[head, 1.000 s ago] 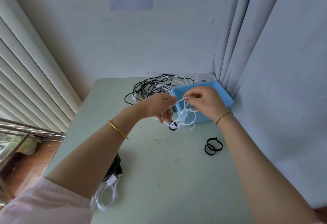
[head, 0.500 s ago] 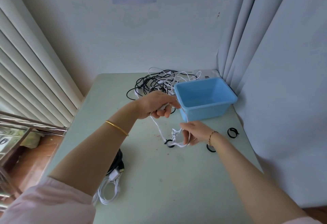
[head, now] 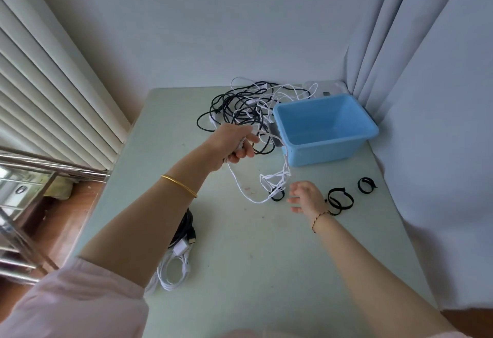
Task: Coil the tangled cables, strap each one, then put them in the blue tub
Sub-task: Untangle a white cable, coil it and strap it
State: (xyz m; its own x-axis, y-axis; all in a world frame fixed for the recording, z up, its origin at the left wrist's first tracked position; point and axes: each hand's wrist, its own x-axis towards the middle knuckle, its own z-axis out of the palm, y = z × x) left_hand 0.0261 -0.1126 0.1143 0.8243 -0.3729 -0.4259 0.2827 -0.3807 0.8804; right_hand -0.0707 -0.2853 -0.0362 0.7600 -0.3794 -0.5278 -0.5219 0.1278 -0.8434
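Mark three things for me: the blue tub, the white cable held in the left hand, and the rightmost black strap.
blue tub [head: 333, 148]: head view, near outer wall.
white cable [head: 276, 176]: head view, knotted bunch in front of the tub.
rightmost black strap [head: 371, 183]: head view, right side of its loop.

A: Cable status?

B: A tangled pile [head: 240, 108] of black and white cables is left at the far edge of the counter [head: 253, 271], just beside the blue tub [head: 328, 151]. One white cable [head: 275, 179] is held in the left grip [head: 234, 141] and draped down, its knotted clump hung over the left strap [head: 277, 200].

A: The rest?

B: The middle strap [head: 336, 191] and right strap [head: 371, 183] are laid as black loops before the tub, which is set upright. A white coil [head: 173, 271] and a black coil [head: 185, 228] are laid near-left.
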